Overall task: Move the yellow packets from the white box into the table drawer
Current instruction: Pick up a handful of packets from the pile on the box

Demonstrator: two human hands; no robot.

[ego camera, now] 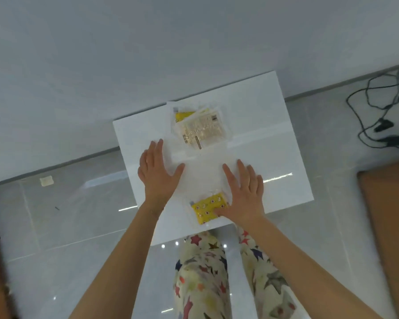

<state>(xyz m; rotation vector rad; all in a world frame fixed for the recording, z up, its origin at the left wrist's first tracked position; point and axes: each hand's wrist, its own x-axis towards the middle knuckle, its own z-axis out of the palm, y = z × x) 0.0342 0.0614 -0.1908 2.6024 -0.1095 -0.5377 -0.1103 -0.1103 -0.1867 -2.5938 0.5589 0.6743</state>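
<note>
Bare forearms (124,261) end in a left hand (157,173) and right hand (244,194), spread flat on the glossy white counter (274,134); the right thumb could sweep the yellow plastic-wrapped packet (205,208) beside it off.

yellow packet (208,209) — red-dotted, white table (274,143)

Both hands lie flat on the table (274,134), the left hand (157,173) and right hand (243,196) apart. The box (169,116) sits just right of the left fingers (156,149) and ahead-left of the right fingers (241,168), with packets (203,128) in it. One packet (205,208) lies behind the right fingers, by the table's near edge, partly under that hand. On the floor (78,203), cables (369,107) lie well right of the right fingers, and a scrap (46,181) well left of the left fingers.
</note>
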